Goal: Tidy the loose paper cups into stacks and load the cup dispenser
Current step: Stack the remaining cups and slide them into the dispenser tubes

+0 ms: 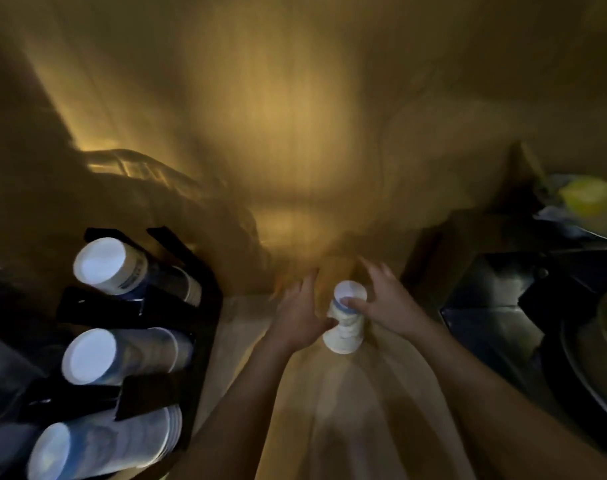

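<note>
A short stack of white paper cups (345, 317) stands upside down on the wooden counter, its top cup banded in blue. My left hand (300, 313) presses against the stack's left side with the thumb on it. My right hand (386, 301) touches the top cup with thumb and fingertips, the other fingers spread. At the left a black cup dispenser (177, 306) holds three rows of stacked cups: top (109, 266), middle (97, 356) and bottom (87, 448). The picture is dim and blurred.
A dark metal sink (496, 306) lies at the right, with a round pan rim (582, 358) at its edge. Something yellow (587, 197) sits behind it. A wire rack (139, 168) stands at the back left before the wooden wall.
</note>
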`<action>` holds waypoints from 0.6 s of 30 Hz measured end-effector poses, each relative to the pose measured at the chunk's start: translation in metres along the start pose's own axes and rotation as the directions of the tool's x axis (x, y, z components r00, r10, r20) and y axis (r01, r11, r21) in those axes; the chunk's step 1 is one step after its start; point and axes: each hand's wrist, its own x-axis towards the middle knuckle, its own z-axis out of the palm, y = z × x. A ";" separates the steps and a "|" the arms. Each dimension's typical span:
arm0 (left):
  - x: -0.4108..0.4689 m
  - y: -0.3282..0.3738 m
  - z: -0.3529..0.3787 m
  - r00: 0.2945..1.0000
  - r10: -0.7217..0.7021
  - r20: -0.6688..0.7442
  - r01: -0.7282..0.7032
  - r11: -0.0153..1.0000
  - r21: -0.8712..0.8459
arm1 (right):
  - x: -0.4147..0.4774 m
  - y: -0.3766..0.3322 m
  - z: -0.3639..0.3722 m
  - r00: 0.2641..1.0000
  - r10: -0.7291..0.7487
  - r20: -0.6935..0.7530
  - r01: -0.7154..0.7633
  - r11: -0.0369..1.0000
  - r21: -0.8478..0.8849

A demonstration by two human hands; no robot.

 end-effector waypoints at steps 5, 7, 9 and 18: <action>0.009 -0.009 0.054 0.999 0.007 0.037 0.005 0.946 -0.324 | -0.004 0.038 0.021 0.996 0.055 0.066 -0.060 0.996 0.066; 0.011 -0.012 0.073 0.999 -0.046 0.027 0.053 0.908 -0.416 | -0.005 0.048 0.028 0.989 0.078 0.128 -0.099 0.981 0.166; 0.012 -0.016 0.087 0.995 -0.098 -0.006 0.086 0.905 -0.417 | -0.005 0.054 0.032 0.985 0.093 0.145 -0.126 0.963 0.239; 0.011 -0.030 0.098 0.985 -0.171 0.023 0.165 0.896 -0.413 | 0.004 0.061 0.055 0.987 0.109 0.114 -0.138 0.946 0.294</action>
